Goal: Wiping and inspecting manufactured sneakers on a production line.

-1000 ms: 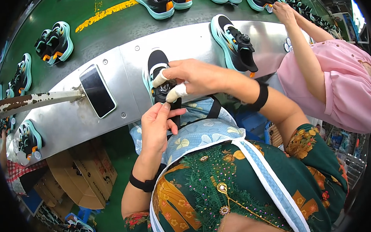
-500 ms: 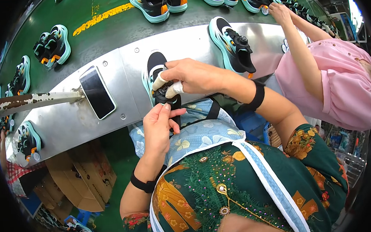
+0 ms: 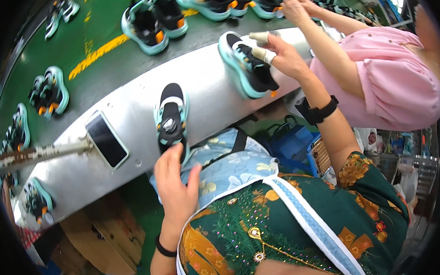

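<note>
A black, white and mint-green sneaker (image 3: 170, 110) with a round dial on its tongue lies on the metal ledge, toe pointing away from me. At its heel is my left hand (image 3: 177, 189), fingers stretched out at the collar and thumb held apart. Farther right, a second sneaker (image 3: 244, 71) of the same kind rests on the ledge. My right hand (image 3: 284, 57), with pale finger covers on thumb and forefinger, is open beside its upper; whether the fingertips touch it I cannot tell.
A phone (image 3: 106, 139) lies on the metal ledge (image 3: 133, 102), by a peeling metal bar (image 3: 47, 155). Pairs of sneakers (image 3: 154, 24) stand on the green surface beyond. At the right, a co-worker in pink (image 3: 376, 74) handles shoes. Cardboard boxes (image 3: 103, 233) are below left.
My right hand has left the near sneaker and moved right to the second one. My left hand has loosened from a pinch and spread at the heel. The view has shifted.
</note>
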A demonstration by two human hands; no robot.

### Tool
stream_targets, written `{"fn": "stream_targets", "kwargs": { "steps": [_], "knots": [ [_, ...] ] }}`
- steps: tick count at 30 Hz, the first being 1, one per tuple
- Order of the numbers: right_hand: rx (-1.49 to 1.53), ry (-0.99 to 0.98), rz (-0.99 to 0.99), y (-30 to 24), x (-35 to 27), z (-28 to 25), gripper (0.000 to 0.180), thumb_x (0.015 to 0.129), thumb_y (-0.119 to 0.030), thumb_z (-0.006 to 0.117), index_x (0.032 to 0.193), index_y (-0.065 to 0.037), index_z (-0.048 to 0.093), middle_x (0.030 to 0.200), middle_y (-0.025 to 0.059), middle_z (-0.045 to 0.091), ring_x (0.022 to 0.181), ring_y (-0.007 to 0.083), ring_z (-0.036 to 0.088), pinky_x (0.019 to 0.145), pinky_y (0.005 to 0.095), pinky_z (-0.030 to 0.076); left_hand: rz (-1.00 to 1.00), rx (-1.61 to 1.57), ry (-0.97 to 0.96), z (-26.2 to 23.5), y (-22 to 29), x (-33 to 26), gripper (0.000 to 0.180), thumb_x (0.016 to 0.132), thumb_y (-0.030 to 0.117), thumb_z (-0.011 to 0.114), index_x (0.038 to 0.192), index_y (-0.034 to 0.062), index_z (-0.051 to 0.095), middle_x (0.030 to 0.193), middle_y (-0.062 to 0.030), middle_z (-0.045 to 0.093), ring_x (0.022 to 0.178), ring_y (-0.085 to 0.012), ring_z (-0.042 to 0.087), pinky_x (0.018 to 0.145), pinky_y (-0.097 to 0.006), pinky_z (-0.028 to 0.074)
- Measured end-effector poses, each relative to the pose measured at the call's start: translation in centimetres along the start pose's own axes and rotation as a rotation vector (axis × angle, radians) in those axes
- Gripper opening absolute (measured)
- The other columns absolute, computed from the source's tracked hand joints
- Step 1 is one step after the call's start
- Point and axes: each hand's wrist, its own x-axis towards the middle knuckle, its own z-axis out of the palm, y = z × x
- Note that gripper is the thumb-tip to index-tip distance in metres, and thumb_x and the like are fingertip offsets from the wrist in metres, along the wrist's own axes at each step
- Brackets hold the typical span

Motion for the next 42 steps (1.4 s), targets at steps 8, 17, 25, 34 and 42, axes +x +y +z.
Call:
{"fn": "stream_targets", "kwargs": {
  "steps": [8, 17, 25, 34, 42],
  "knots": [
    [0.464, -0.259, 0.194, -3.1, -6.8, 11.4, 0.063, 0.089, -0.020, 0.064, 0.143, -0.005, 0.034, 0.121, 0.0141, 0.059, 0.109, 0.0194, 0.056, 0.093, 0.0343, 0.044, 0.323, 0.294, -0.253, 1.9, -2.2, 1.6, 0.060, 0.074, 0.003, 0.067, 0.131, 0.0182, 0.055, 0.107, -0.0163, 0.052, 0.091, -0.0305, 0.049, 0.081, -0.039, 0.037],
    [0.134, -0.456, -0.013, -3.2, 3.3, 8.5, 0.062, 0.089, -0.034, 0.062, 0.142, -0.011, 0.038, 0.110, 0.0199, 0.063, 0.098, 0.0264, 0.063, 0.085, 0.0350, 0.048, 0.259, 0.390, 0.126, 3.6, -4.3, 9.4, 0.016, 0.074, 0.020, 0.073, 0.080, 0.0089, 0.063, 0.079, -0.0098, 0.056, 0.078, -0.0343, 0.051, 0.070, -0.044, 0.040],
    [0.275, -0.338, -0.269, -3.9, 5.1, 12.4, 0.048, 0.087, -0.016, 0.058, 0.134, -0.010, 0.049, 0.121, 0.0220, 0.058, 0.111, 0.0356, 0.057, 0.095, 0.0380, 0.043, 0.039, 0.365, -0.217, 2.2, -2.4, 9.9, 0.043, 0.081, 0.012, 0.060, 0.123, 0.0055, 0.053, 0.109, -0.0240, 0.058, 0.104, -0.0435, 0.053, 0.092, -0.048, 0.040],
    [0.114, -0.032, -0.136, 0.6, -0.4, 11.4, 0.053, 0.086, -0.022, 0.062, 0.136, -0.011, 0.047, 0.092, 0.0174, 0.053, 0.091, 0.0304, 0.056, 0.080, 0.0391, 0.044, 0.137, 0.290, -0.074, -2.4, -7.9, 10.0, 0.048, 0.079, 0.035, 0.074, 0.112, 0.0051, 0.055, 0.098, -0.0207, 0.059, 0.088, -0.0376, 0.054, 0.079, -0.045, 0.043],
    [-0.382, 0.406, -0.016, 7.5, -4.5, 13.0, 0.051, 0.091, -0.025, 0.050, 0.137, -0.004, 0.041, 0.121, 0.0248, 0.047, 0.123, 0.0390, 0.036, 0.105, 0.0495, 0.025, 0.178, -0.047, 0.483, 0.5, -2.7, 19.8, 0.024, 0.088, 0.013, 0.062, 0.094, -0.0074, 0.051, 0.071, -0.0154, 0.053, 0.061, -0.0238, 0.046, 0.056, -0.036, 0.042]
  ]
}}
